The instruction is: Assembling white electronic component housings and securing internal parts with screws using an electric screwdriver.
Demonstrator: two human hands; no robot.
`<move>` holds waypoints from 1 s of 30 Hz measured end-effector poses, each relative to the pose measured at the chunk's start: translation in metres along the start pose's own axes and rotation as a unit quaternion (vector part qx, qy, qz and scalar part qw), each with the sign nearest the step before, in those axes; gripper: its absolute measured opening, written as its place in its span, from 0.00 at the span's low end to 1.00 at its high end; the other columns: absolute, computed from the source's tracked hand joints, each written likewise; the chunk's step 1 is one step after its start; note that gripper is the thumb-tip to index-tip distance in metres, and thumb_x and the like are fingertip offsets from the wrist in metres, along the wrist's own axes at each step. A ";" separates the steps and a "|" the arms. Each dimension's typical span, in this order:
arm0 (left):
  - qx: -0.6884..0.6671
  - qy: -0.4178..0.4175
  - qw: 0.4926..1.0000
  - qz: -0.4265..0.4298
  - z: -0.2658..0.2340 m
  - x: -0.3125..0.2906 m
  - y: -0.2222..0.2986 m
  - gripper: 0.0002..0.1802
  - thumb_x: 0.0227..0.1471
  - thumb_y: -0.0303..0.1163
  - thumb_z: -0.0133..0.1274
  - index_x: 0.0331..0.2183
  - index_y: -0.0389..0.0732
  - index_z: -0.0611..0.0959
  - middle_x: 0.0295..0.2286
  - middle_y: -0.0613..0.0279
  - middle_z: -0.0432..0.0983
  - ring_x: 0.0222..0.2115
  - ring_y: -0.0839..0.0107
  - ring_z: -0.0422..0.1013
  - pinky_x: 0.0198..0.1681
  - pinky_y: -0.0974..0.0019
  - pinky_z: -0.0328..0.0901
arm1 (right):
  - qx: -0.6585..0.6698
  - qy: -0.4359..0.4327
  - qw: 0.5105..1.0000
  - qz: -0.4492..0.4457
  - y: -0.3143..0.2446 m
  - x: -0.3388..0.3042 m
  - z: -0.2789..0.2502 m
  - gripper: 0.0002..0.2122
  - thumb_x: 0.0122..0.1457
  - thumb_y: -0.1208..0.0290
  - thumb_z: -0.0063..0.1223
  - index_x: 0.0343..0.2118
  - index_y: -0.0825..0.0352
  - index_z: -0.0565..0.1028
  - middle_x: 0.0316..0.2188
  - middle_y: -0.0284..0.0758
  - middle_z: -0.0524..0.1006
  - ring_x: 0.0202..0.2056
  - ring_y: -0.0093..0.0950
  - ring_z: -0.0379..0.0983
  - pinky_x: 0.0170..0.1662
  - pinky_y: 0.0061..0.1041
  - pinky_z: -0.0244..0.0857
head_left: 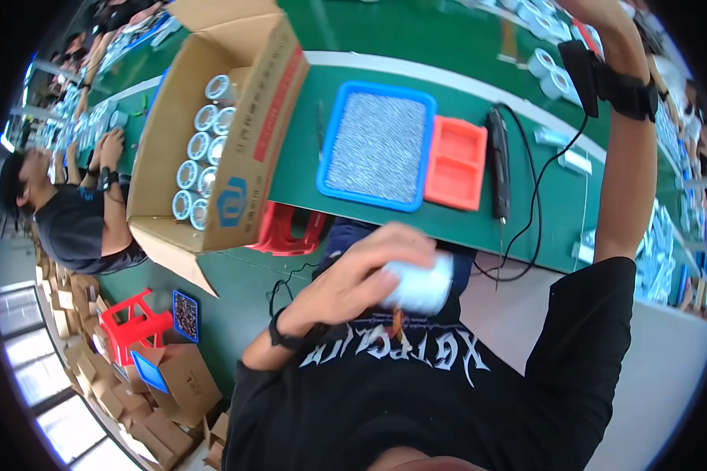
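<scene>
My left hand (361, 271) is closed around a white cylindrical part (421, 282), held in front of my chest below the table's near edge. Motion blurs both the fingers and the part. My right arm stretches far up over the right side of the table, and only the back portion of my right hand (607, 22) shows at the top edge; its fingers are cut off. White round parts (556, 81) lie near that hand. An open cardboard box (247, 149) on the left holds several upright white cylinders (199, 147) with ring-shaped tops.
On the green table (306, 177) sit a blue tray (322, 182) full of small metal pieces, a red two-compartment tray (453, 161) and a black electric screwdriver (498, 161). Its cable loops rightward. Red stools (133, 326) stand on the floor; another person (75, 220) sits left.
</scene>
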State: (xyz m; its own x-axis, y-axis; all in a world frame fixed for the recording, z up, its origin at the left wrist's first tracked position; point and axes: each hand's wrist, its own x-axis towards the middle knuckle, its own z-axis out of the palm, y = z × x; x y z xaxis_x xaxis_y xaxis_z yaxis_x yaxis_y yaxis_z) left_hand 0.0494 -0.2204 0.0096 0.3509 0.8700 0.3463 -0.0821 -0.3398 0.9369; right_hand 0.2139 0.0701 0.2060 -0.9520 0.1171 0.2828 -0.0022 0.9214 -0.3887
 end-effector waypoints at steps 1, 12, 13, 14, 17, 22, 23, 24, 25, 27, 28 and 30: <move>-0.004 -0.005 1.000 -0.011 0.008 0.010 -0.010 0.19 0.60 0.39 0.44 0.47 0.36 0.77 0.45 0.51 0.71 0.45 0.63 0.70 0.41 0.61 0.68 | -0.045 -0.032 0.998 0.004 0.009 -0.019 0.009 0.21 0.41 0.75 0.59 0.43 0.64 0.76 0.46 0.36 0.70 0.46 0.31 0.66 0.44 0.28 0.65; -0.051 -0.009 0.977 -0.208 0.024 0.083 -0.092 0.25 0.46 0.27 0.55 0.50 0.41 0.74 0.47 0.58 0.68 0.40 0.69 0.71 0.38 0.67 0.69 | -0.087 -0.199 0.951 0.219 0.047 -0.116 0.184 0.15 0.44 0.71 0.60 0.37 0.62 0.74 0.42 0.37 0.67 0.46 0.39 0.66 0.44 0.36 0.66; 0.036 0.009 0.985 -0.166 0.024 0.085 -0.093 0.29 0.43 0.24 0.58 0.50 0.42 0.74 0.47 0.58 0.68 0.40 0.68 0.71 0.38 0.66 0.69 | -0.074 -0.185 0.953 0.228 0.051 -0.113 0.190 0.17 0.43 0.70 0.61 0.39 0.62 0.73 0.41 0.37 0.68 0.45 0.39 0.67 0.43 0.36 0.67; 0.032 0.005 0.985 -0.170 0.024 0.087 -0.095 0.29 0.43 0.24 0.58 0.50 0.42 0.74 0.47 0.58 0.68 0.40 0.68 0.71 0.38 0.66 0.69 | -0.061 -0.171 0.954 0.236 0.054 -0.111 0.195 0.19 0.43 0.70 0.62 0.41 0.61 0.72 0.41 0.38 0.68 0.44 0.40 0.68 0.42 0.36 0.67; 0.200 -0.035 0.969 -0.140 0.020 0.093 -0.097 0.33 0.38 0.21 0.62 0.49 0.47 0.74 0.44 0.55 0.68 0.41 0.57 0.72 0.39 0.62 0.69 | -0.039 -0.160 0.950 0.265 0.057 -0.108 0.199 0.24 0.42 0.69 0.63 0.45 0.60 0.69 0.40 0.38 0.69 0.43 0.41 0.69 0.42 0.36 0.68; 0.292 0.014 0.955 -0.054 0.011 0.089 -0.115 0.31 0.37 0.24 0.65 0.47 0.49 0.76 0.42 0.55 0.68 0.40 0.52 0.71 0.40 0.59 0.70 | -0.040 -0.128 0.934 0.331 0.046 -0.109 0.203 0.30 0.41 0.69 0.65 0.50 0.61 0.68 0.39 0.40 0.70 0.43 0.41 0.70 0.43 0.37 0.68; 0.331 0.012 0.943 -0.021 0.011 0.090 -0.115 0.31 0.36 0.25 0.66 0.46 0.48 0.77 0.42 0.56 0.68 0.39 0.53 0.71 0.40 0.58 0.70 | -0.049 -0.114 0.931 0.344 0.045 -0.113 0.203 0.30 0.41 0.69 0.65 0.51 0.62 0.68 0.38 0.40 0.70 0.43 0.41 0.70 0.43 0.37 0.68; 0.369 0.011 0.929 0.013 0.011 0.091 -0.114 0.30 0.35 0.26 0.67 0.45 0.47 0.78 0.41 0.56 0.68 0.38 0.54 0.72 0.39 0.58 0.70 | -0.047 -0.116 0.930 0.345 0.044 -0.116 0.205 0.30 0.41 0.69 0.65 0.51 0.62 0.68 0.38 0.40 0.70 0.43 0.41 0.70 0.43 0.37 0.68; 0.407 0.010 0.912 0.046 0.011 0.092 -0.112 0.30 0.34 0.27 0.68 0.44 0.47 0.78 0.41 0.57 0.68 0.37 0.55 0.72 0.38 0.57 0.71 | -0.043 -0.097 0.934 0.340 0.044 -0.120 0.208 0.30 0.41 0.69 0.65 0.52 0.62 0.68 0.39 0.40 0.70 0.43 0.41 0.70 0.44 0.37 0.68; 0.365 0.016 0.931 -0.014 0.005 0.094 -0.107 0.30 0.33 0.27 0.68 0.44 0.46 0.79 0.41 0.57 0.68 0.37 0.55 0.72 0.39 0.57 0.70 | -0.037 -0.057 0.941 0.332 0.044 -0.126 0.215 0.31 0.41 0.69 0.65 0.52 0.63 0.68 0.39 0.40 0.70 0.44 0.41 0.69 0.45 0.36 0.67; 0.323 0.022 0.943 -0.072 0.001 0.096 -0.104 0.30 0.33 0.28 0.69 0.43 0.46 0.79 0.41 0.57 0.68 0.37 0.55 0.72 0.40 0.56 0.70 | -0.035 -0.057 0.940 0.335 0.045 -0.129 0.218 0.31 0.41 0.69 0.65 0.52 0.63 0.68 0.39 0.40 0.70 0.44 0.41 0.69 0.45 0.36 0.67; 0.280 0.025 0.951 -0.130 -0.002 0.096 -0.105 0.30 0.32 0.29 0.69 0.43 0.45 0.80 0.41 0.57 0.69 0.38 0.56 0.72 0.40 0.56 0.69 | -0.023 -0.028 0.939 0.341 0.047 -0.134 0.222 0.30 0.41 0.68 0.65 0.52 0.63 0.70 0.39 0.40 0.71 0.44 0.40 0.69 0.47 0.35 0.66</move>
State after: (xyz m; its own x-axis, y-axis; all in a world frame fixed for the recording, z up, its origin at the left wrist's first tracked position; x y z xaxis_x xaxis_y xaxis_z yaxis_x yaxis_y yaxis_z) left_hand 0.0900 -0.1009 -0.0560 0.2451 0.9618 0.1216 0.5150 -0.2354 0.8242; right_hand 0.2735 0.0157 -0.0454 -0.7416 0.6677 -0.0653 0.6261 0.6539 -0.4249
